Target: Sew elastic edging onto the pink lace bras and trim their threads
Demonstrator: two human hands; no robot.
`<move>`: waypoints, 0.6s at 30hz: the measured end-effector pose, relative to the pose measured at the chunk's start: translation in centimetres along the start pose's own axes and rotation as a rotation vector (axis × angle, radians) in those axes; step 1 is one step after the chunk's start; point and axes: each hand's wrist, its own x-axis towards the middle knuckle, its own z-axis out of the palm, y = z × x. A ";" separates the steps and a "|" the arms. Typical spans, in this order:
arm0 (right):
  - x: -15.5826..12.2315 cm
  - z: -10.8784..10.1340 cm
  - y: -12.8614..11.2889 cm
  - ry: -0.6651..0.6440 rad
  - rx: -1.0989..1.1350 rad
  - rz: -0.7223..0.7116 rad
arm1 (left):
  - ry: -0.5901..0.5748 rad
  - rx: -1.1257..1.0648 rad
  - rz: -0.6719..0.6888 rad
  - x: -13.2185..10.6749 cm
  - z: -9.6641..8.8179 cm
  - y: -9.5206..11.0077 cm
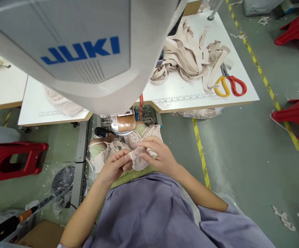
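Observation:
A pale lace bra (134, 138) is spread over the lap, with lace cups and thin straps showing. My left hand (117, 163) pinches the edge of a sheer, light-coloured part of it (139, 162) between thumb and fingers. My right hand (161, 155) has its thumb and fingers curved around the other side of that sheer piece, a gap showing between them. Just beyond both hands is the low end of a white sewing machine (108, 91), where a brown and metal plate (125, 124) sits.
Beige elastic strips (188, 57) lie heaped on the white table (180, 96), near red-and-yellow-handled scissors (228, 84). A bundle of pale material (61, 100) rests on the left side. Red stools (15, 160) stand on the floor.

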 end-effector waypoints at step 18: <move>0.9 0.3 1.0 0.226 -0.161 -0.046 | -0.005 -0.023 0.036 -0.3 0.1 -0.3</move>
